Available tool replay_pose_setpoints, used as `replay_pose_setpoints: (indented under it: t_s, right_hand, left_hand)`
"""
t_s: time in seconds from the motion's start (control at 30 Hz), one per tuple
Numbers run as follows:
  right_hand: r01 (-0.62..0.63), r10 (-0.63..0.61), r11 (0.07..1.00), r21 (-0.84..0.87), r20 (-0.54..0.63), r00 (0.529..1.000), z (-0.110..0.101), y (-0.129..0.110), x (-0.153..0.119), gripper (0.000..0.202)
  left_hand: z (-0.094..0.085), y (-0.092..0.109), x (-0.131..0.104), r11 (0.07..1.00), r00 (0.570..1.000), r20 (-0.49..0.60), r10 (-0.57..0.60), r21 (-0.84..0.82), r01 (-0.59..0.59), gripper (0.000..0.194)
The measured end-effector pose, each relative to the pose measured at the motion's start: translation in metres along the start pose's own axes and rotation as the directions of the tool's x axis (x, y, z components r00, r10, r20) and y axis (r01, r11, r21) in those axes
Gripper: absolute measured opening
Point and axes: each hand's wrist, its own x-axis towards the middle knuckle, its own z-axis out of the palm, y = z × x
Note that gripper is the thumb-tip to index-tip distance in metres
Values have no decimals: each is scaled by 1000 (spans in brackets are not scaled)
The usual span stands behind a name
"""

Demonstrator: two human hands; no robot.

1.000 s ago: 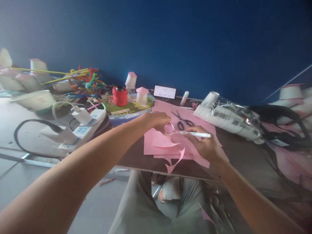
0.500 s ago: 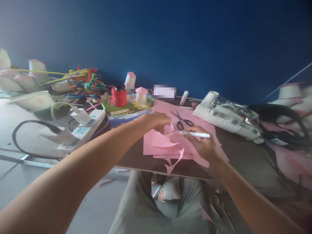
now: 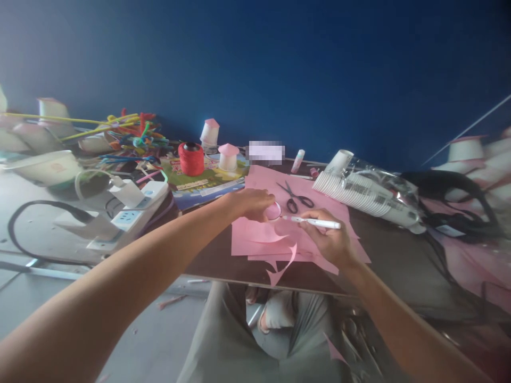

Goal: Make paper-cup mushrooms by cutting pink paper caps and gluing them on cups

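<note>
Pink paper sheets [image 3: 255,186] lie on the dark table, with curved offcuts [image 3: 279,274] at their front edge. My left hand [image 3: 259,205] is closed on a small round ring-like object [image 3: 273,211] with a dark rim, resting over the pink paper. A white marker [image 3: 323,223] is pinched in my right hand [image 3: 329,236], its tip pointing left at the ring's edge. Black-handled scissors [image 3: 294,198] lie partly spread on the paper, just beyond my hands.
Behind are a red yarn spool [image 3: 191,159], a pink-roofed cup [image 3: 229,157] and a glue stick [image 3: 297,161]. Stacked paper cups [image 3: 351,194] in plastic lie right. A power strip [image 3: 128,217], a bowl [image 3: 46,166] and pipe cleaners [image 3: 139,130] are at left.
The whole view has shifted slightly, so things appear a little further left. The marker's tip has moved slightly along the ring's edge; both hands keep their holds.
</note>
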Motion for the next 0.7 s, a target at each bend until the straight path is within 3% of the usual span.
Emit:
replay_pose_setpoints:
  t_s: [0.57,0.7]
  right_hand:
    - [-30,30,1000,7,-7,1000,2,0,1,15]
    - [16,-15,996,86,-8,1000,7,-3,-4,31]
  left_hand:
    - [-6,-5,-2,998,999,34,-7,-70,9,38]
    - [-7,-8,0,995,999,44,10,-95,-5,43]
